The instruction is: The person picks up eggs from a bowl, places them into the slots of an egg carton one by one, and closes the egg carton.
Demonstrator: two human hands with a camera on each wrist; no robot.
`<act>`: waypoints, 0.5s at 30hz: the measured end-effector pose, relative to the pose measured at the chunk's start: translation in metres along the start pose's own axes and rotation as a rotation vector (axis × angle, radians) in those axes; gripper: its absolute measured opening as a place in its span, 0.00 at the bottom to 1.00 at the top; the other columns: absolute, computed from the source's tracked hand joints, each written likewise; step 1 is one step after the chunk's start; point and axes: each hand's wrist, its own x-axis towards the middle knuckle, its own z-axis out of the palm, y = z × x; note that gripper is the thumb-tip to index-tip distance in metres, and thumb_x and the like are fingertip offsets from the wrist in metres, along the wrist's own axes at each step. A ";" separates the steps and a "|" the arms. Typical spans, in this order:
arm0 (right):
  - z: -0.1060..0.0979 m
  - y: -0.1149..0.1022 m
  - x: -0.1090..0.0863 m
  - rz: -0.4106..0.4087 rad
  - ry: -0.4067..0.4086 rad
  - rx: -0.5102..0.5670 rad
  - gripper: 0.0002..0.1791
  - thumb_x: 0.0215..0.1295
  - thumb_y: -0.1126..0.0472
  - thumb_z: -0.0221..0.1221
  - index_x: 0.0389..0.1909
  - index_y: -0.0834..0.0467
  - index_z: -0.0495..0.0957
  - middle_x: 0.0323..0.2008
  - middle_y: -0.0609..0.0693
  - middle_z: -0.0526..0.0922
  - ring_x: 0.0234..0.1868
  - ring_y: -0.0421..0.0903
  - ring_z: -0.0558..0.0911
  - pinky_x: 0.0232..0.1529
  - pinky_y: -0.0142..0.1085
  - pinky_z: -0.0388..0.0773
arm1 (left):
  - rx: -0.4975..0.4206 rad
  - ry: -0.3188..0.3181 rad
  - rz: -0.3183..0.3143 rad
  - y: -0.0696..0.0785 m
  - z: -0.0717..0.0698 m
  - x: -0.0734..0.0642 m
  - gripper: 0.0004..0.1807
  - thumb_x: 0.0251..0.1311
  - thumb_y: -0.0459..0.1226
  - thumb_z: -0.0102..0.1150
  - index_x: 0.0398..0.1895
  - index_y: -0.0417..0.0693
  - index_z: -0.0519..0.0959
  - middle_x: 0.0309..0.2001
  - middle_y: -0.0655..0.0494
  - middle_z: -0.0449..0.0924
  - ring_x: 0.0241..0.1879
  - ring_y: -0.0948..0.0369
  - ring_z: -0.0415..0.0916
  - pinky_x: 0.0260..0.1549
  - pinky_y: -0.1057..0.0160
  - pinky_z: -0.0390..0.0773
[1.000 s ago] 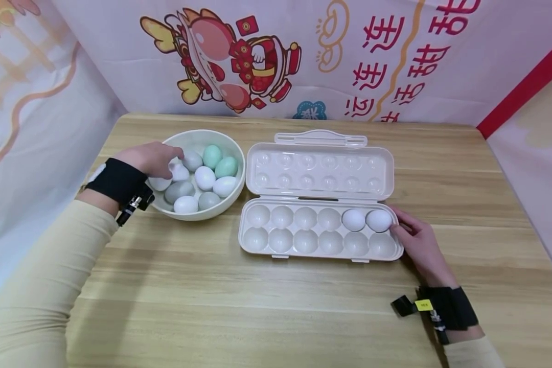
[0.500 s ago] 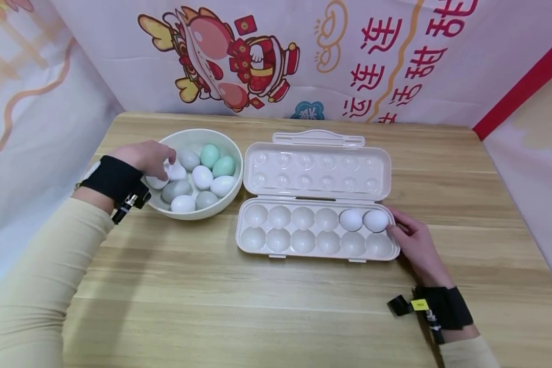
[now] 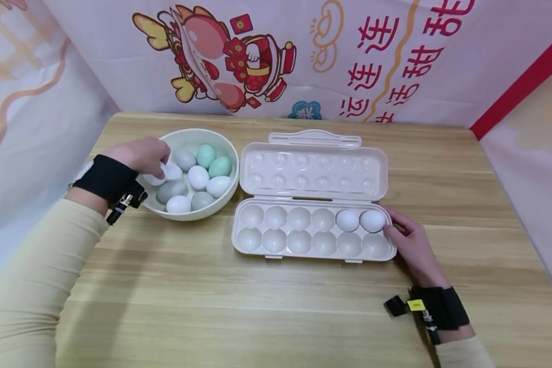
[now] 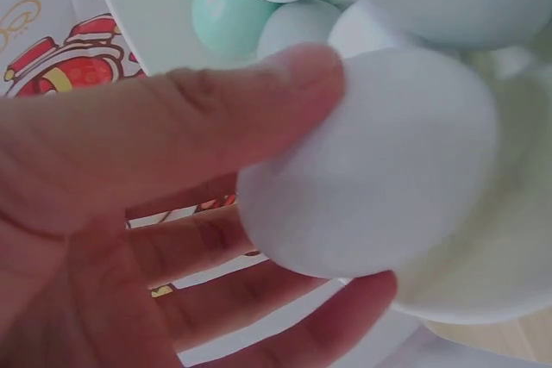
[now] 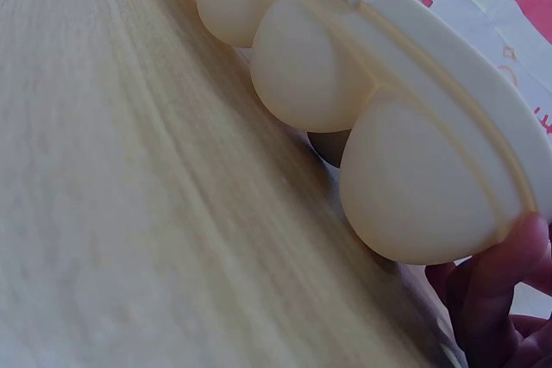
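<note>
My left hand (image 3: 143, 155) is at the left side of a white bowl (image 3: 194, 136) holding white, grey and green eggs. In the left wrist view its thumb and fingers pinch a white egg (image 4: 371, 161) at the bowl's wall. An open plastic egg carton (image 3: 299, 241) lies right of the bowl, its lid (image 3: 313, 179) folded back. Two white eggs (image 3: 347, 221) sit in its back row at the right end. My right hand (image 3: 414, 250) grips the carton's right end, its thumb (image 5: 522, 243) against the rim in the right wrist view; the other fingers are partly hidden.
The bowl and carton stand close together on a wooden table (image 3: 257, 317). A printed cloth (image 3: 322, 76) hangs behind the table's back edge. Two green eggs (image 3: 220, 166) and several other eggs lie in the bowl's middle and right.
My left hand's fingers have drawn in around the white egg at the bowl's left side. The right hand stays at the carton. The head view has shifted slightly.
</note>
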 end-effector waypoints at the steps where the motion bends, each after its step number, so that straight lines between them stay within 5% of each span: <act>1: 0.000 -0.001 0.000 0.002 -0.001 0.001 0.25 0.65 0.63 0.53 0.62 0.62 0.64 0.54 0.44 0.73 0.50 0.30 0.72 0.42 0.20 0.74 | 0.005 0.010 0.005 0.002 -0.001 0.000 0.11 0.44 0.29 0.61 0.31 0.32 0.73 0.29 0.44 0.73 0.29 0.51 0.67 0.31 0.54 0.70; 15: -0.002 -0.001 0.002 0.003 -0.021 0.037 0.24 0.65 0.63 0.53 0.62 0.59 0.66 0.53 0.40 0.74 0.50 0.31 0.72 0.41 0.20 0.74 | 0.064 0.126 0.113 0.044 -0.022 -0.007 0.15 0.47 0.32 0.57 0.39 0.30 0.75 0.37 0.37 0.76 0.35 0.49 0.69 0.38 0.50 0.73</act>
